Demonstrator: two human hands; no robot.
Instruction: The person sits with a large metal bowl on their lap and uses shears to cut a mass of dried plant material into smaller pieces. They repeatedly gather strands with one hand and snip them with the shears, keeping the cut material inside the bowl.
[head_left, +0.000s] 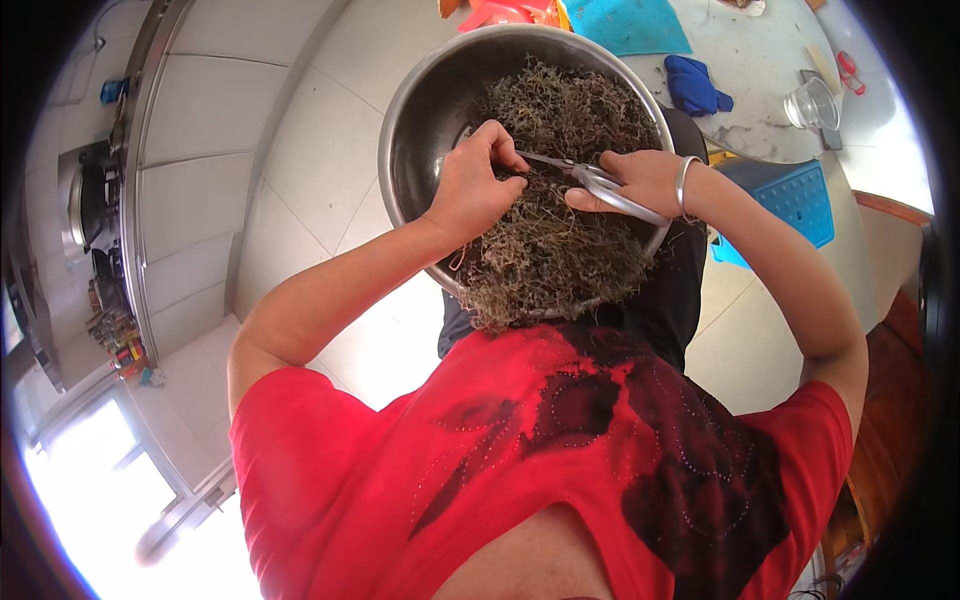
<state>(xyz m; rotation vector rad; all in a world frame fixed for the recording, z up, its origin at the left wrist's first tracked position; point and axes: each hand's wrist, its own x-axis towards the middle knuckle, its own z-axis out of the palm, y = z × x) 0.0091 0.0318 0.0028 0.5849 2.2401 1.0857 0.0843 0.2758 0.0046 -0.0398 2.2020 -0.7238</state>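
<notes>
A large stainless steel bowl rests on my lap. Dried herb stems fill much of it in a tangled heap, some hanging over the near rim. My right hand holds a pair of scissors by the handles, blades pointing left above the heap. At the blade tips, my left hand has thumb and forefinger bent close together. Whatever thin piece may be between those fingers is too small to make out.
At the upper right, a marble-patterned table bears a turquoise cloth, a blue cloth and a clear glass jar. A blue plastic stool stands beyond my right forearm. Kitchen cabinets line the left.
</notes>
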